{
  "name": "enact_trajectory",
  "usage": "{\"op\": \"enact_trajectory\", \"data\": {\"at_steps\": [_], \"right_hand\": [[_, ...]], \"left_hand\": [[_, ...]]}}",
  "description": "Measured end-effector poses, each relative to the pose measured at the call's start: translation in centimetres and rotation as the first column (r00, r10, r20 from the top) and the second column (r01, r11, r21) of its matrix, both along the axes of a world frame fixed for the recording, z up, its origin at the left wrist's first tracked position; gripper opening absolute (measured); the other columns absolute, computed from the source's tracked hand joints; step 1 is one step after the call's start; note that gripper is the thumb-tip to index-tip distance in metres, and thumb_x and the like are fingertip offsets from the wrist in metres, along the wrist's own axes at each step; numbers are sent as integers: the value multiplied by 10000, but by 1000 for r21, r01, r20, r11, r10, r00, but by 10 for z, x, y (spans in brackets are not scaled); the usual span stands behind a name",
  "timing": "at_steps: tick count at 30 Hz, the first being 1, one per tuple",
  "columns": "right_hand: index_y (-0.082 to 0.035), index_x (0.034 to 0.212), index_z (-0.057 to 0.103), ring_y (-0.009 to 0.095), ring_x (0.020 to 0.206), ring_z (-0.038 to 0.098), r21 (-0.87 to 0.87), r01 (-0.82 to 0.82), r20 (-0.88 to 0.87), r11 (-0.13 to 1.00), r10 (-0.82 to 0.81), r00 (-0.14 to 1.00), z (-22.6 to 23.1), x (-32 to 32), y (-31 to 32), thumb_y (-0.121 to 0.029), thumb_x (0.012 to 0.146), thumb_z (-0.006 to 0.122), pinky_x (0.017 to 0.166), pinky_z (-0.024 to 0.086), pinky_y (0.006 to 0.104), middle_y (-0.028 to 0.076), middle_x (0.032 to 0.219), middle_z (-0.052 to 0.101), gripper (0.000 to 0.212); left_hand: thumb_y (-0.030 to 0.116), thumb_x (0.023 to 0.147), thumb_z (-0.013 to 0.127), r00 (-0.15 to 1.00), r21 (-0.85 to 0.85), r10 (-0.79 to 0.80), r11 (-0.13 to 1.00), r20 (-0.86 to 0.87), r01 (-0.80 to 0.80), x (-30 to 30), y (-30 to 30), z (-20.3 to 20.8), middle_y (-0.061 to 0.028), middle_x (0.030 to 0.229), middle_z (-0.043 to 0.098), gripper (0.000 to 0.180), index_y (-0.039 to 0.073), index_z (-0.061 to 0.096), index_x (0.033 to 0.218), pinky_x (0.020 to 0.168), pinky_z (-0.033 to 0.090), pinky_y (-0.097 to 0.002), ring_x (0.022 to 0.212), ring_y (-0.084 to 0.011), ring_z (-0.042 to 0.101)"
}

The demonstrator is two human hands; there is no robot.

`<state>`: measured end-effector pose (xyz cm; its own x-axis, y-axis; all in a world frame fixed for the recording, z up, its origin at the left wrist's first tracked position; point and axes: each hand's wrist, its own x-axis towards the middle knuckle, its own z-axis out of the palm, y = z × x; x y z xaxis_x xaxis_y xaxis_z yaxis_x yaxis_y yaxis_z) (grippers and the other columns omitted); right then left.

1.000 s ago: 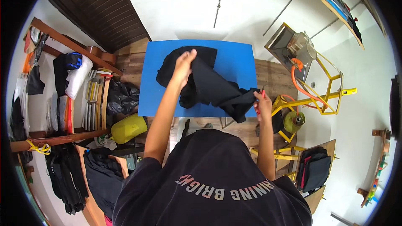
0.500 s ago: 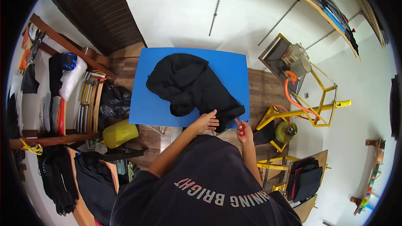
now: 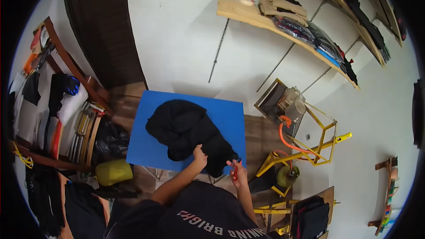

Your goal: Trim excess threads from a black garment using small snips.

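Note:
A black cloth garment (image 3: 183, 124) lies bunched on a blue tabletop (image 3: 146, 106), its narrower end reaching the table's near right edge. At the garment's near side, my left hand (image 3: 200, 156) has its fingers curled closed on the fabric. My right hand (image 3: 238, 173) is just right of the garment's near end, closed around a small red-handled tool (image 3: 236, 175) with a dark tip pointing up. The tool is too small to tell its exact kind.
Left stand shelves with folded goods, a black plastic bag (image 3: 110, 139) and a yellow-green container (image 3: 114, 173). Right of the table are a yellow metal frame (image 3: 305, 150) with an orange hose and a green gas cylinder (image 3: 287, 175). A wooden wall shelf (image 3: 248, 12) hangs beyond.
The view has tilted up, so the table sits lower in it. My left hand's fingers went from stretched out to curled on the fabric. The red tool's dark tip now shows above my right hand.

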<state>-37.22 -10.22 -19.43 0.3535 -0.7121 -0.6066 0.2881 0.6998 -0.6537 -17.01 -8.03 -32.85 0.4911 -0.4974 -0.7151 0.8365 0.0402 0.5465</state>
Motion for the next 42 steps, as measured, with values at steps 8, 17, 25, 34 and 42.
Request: {"op": "enact_trajectory", "data": {"at_steps": [8, 17, 25, 34, 42], "right_hand": [[-96, 1028, 527, 91, 408, 442, -160, -1, -49, 987, -7, 999, 30, 39, 2, -207, 920, 587, 322, 298, 207, 132, 882, 681, 167], [-53, 1047, 512, 66, 395, 423, -519, -10, 128, 855, 90, 988, 120, 140, 21, -126, 949, 540, 323, 290, 196, 140, 848, 678, 126], [-52, 1048, 506, 53, 403, 428, -594, -229, 72, 771, 335, 939, 147, 170, 56, -128, 965, 527, 344, 308, 184, 140, 885, 682, 114], [-28, 1053, 505, 62, 491, 508, -836, -145, 144, 529, 467, 873, 236, 189, 58, -95, 930, 578, 405, 361, 173, 162, 1192, 619, 158], [0, 1079, 509, 53, 569, 516, -864, -238, -9, 443, 459, 888, 237, 148, 60, -53, 896, 628, 507, 459, 207, 202, 1225, 594, 225]], "left_hand": [[276, 910, 569, 961, -497, -119, 868, -248, -21, 35, 81, 196, -73, 1197, 639, 363, 49, 590, 1193, 1054, 393, -419, 1143, -266, 573], [302, 989, 471, 944, -285, 253, 908, -211, -306, 88, 170, 130, -162, 1311, 543, 402, 5, 510, 1256, 1053, 396, -443, 1186, -308, 534], [258, 1012, 460, 432, -245, 366, 918, 824, -311, 90, 221, 266, 28, 887, 404, 189, 87, 471, 929, 860, 333, -234, 876, -83, 392], [229, 922, 476, 588, -552, 381, 823, 714, 137, 72, 181, 337, -39, 1060, 482, 162, 74, 430, 915, 914, 317, -251, 945, -111, 416], [216, 920, 482, 614, -471, 205, 826, 762, 309, 46, 174, 337, -20, 902, 468, 153, 90, 403, 881, 794, 335, -244, 827, -90, 398]]}}
